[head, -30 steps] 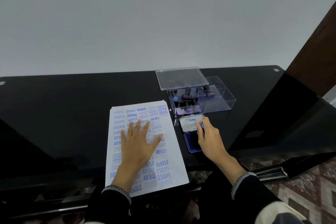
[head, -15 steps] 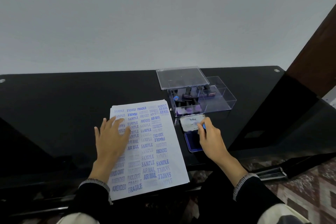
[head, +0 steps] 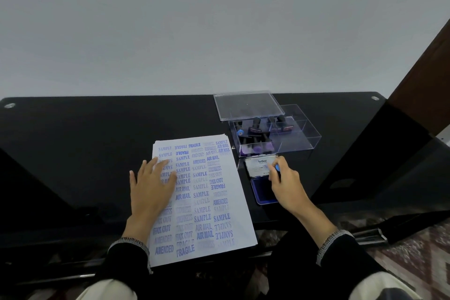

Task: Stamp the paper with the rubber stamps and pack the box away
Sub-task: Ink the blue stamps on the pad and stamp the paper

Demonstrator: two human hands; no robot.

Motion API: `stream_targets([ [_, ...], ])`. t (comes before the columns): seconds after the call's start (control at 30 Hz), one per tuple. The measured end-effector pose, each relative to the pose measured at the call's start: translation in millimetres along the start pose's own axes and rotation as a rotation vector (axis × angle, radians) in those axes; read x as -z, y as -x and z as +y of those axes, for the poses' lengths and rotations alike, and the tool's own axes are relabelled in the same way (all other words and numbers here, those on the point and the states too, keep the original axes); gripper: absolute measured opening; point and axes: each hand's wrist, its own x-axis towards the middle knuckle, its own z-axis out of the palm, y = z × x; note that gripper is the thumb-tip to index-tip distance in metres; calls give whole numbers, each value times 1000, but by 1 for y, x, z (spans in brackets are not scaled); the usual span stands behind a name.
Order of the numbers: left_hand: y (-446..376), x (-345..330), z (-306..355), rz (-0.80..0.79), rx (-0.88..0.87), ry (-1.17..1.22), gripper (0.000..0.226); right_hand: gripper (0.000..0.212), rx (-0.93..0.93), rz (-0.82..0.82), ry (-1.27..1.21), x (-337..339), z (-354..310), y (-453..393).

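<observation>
Glossy black tabletop (head: 73,153) carries one white paper sheet (head: 209,202) at six o'clock, nearly filled with blue stamp prints — stamping looks almost done, packing remains. Left hand (head: 151,185) lies flat, fingers spread. At three o'clock, one clear plastic box (head: 299,140) (several stamps inside, uncountable), its lid (head: 248,105) off; right hand (head: 285,182) pinches a blue-topped stamp (head: 277,167) over one open blue ink pad (head: 261,192).

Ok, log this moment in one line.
left hand: flat on stamped white paper | right hand: holds blue-topped stamp over blue ink pad | clear box: open
</observation>
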Motion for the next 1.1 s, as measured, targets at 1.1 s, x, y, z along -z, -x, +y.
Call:
stream_targets([
  [1.1,-4,-4,-1,45,21,-3,47,21,189,-20,56,-37,-65,-94],
])
